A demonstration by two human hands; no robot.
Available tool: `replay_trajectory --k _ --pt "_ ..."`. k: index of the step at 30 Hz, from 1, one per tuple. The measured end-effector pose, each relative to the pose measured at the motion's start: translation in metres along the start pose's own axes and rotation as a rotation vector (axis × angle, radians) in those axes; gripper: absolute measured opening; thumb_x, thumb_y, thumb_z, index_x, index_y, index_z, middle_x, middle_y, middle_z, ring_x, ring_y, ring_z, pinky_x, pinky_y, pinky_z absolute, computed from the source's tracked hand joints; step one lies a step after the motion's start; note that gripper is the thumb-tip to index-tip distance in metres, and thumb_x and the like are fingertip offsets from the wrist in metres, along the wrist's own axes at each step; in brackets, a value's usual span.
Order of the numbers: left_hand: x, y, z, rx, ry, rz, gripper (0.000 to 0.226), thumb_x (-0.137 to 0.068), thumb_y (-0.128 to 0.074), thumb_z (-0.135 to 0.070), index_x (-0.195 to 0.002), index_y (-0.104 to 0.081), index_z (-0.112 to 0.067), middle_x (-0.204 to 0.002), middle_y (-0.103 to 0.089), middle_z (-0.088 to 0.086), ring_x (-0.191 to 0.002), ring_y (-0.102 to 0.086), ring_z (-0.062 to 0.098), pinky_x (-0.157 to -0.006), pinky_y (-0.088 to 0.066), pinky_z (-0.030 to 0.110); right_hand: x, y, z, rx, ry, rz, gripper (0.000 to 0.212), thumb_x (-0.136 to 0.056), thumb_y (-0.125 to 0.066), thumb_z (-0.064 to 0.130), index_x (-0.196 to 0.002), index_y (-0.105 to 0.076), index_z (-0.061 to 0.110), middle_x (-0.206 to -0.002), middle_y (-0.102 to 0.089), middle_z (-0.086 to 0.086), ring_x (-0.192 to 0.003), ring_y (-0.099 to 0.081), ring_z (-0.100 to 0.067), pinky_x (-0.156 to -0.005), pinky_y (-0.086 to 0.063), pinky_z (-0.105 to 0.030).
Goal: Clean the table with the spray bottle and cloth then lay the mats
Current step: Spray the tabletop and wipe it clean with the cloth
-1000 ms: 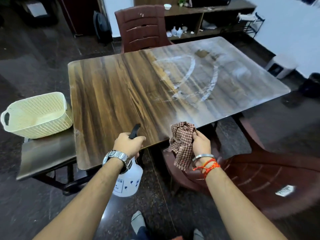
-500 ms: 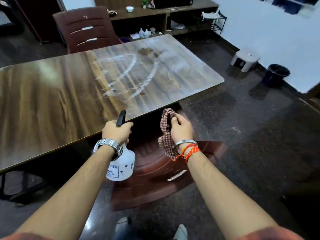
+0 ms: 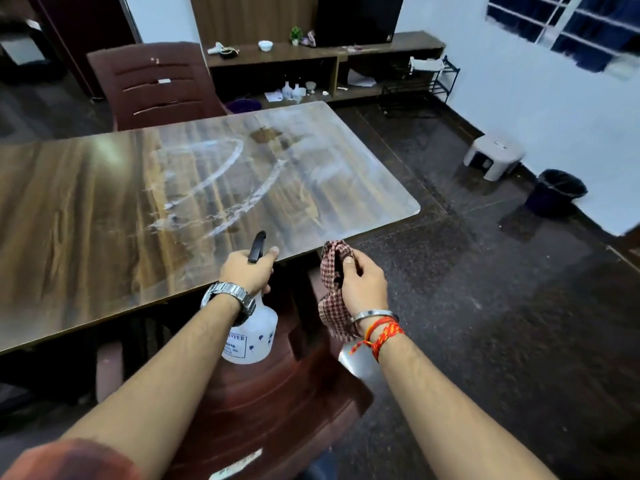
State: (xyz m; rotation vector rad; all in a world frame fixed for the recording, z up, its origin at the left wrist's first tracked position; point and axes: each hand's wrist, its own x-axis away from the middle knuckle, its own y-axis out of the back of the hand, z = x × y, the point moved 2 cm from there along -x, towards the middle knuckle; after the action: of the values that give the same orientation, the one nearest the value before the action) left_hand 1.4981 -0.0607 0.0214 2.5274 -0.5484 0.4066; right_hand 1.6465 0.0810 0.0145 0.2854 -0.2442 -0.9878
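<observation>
From the head view, your left hand (image 3: 247,271) is wrapped around the neck of the spray bottle (image 3: 252,336), which hangs below the near edge of the table (image 3: 69,209), its black nozzle pointing up. Your right hand (image 3: 363,284) is closed on the checked cloth (image 3: 332,299), just beside the table's edge. White wet streaks (image 3: 221,174) arc across the tabletop. A dark red chair (image 3: 263,403) sits beneath both hands.

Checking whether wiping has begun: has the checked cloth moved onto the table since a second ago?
No. The right hand still holds the checked cloth bunched just off the table's near edge, over the chair.
</observation>
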Motion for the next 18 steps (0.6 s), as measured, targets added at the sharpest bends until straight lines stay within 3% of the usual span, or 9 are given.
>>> replay_trajectory --k 2,4,8,13,15,18 --pt "-0.018 -0.024 -0.017 0.023 0.018 -0.003 0.044 -0.088 -0.063 -0.054 -0.073 -0.071 -0.013 -0.065 -0.076 0.009 -0.045 -0.065 0.019 -0.071 -0.056 0.034 -0.027 0.012 -0.005 0.026 -0.008 0.005 0.026 -0.096 -0.049 0.022 -0.113 -0.068 0.023 -0.111 -0.069 0.003 -0.105 -0.061 -0.015 -0.092 -0.046 -0.028" --pt "-0.033 -0.047 -0.037 0.030 0.035 -0.027 0.047 -0.092 -0.061 -0.051 -0.067 -0.069 -0.013 -0.059 -0.072 0.009 -0.042 -0.061 0.018 -0.063 -0.054 0.029 -0.056 0.024 -0.006 0.047 -0.010 -0.003 0.024 -0.096 -0.050 0.022 -0.111 -0.069 0.021 -0.108 -0.070 0.002 -0.103 -0.061 -0.016 -0.087 -0.044 -0.023" --pt "-0.054 -0.082 -0.069 -0.044 0.063 -0.102 0.046 -0.091 -0.062 -0.046 -0.060 -0.059 -0.012 -0.057 -0.065 0.009 -0.048 -0.058 0.020 -0.049 -0.039 0.025 -0.112 0.035 -0.007 0.065 -0.022 0.005 0.024 -0.095 -0.051 0.023 -0.111 -0.068 0.018 -0.111 -0.070 -0.002 -0.105 -0.061 -0.021 -0.090 -0.046 -0.028" --pt "-0.085 -0.119 -0.086 -0.048 0.108 -0.086 0.035 -0.083 -0.074 -0.040 -0.067 -0.072 -0.009 -0.071 -0.077 0.007 -0.053 -0.064 0.021 -0.056 -0.050 0.026 -0.174 0.034 -0.013 0.092 0.004 0.115 0.026 -0.096 -0.051 0.024 -0.115 -0.068 0.018 -0.116 -0.068 -0.004 -0.109 -0.060 -0.024 -0.093 -0.045 -0.030" --pt "-0.092 -0.134 -0.091 -0.060 0.126 -0.111 0.036 -0.082 -0.073 -0.040 -0.065 -0.070 -0.009 -0.065 -0.075 0.006 -0.052 -0.064 0.023 -0.060 -0.055 0.029 -0.200 0.036 -0.020 0.102 0.013 0.174 0.027 -0.096 -0.051 0.024 -0.116 -0.067 0.018 -0.116 -0.068 -0.005 -0.110 -0.060 -0.023 -0.092 -0.044 -0.028" --pt "-0.092 -0.152 -0.102 -0.063 0.176 -0.240 0.038 -0.082 -0.072 -0.037 -0.057 -0.059 -0.012 -0.054 -0.064 0.007 -0.050 -0.058 0.025 -0.051 -0.043 0.025 -0.236 0.043 -0.026 0.113 0.034 0.248 0.027 -0.096 -0.050 0.025 -0.115 -0.067 0.020 -0.113 -0.069 -0.003 -0.109 -0.061 -0.023 -0.093 -0.046 -0.031"
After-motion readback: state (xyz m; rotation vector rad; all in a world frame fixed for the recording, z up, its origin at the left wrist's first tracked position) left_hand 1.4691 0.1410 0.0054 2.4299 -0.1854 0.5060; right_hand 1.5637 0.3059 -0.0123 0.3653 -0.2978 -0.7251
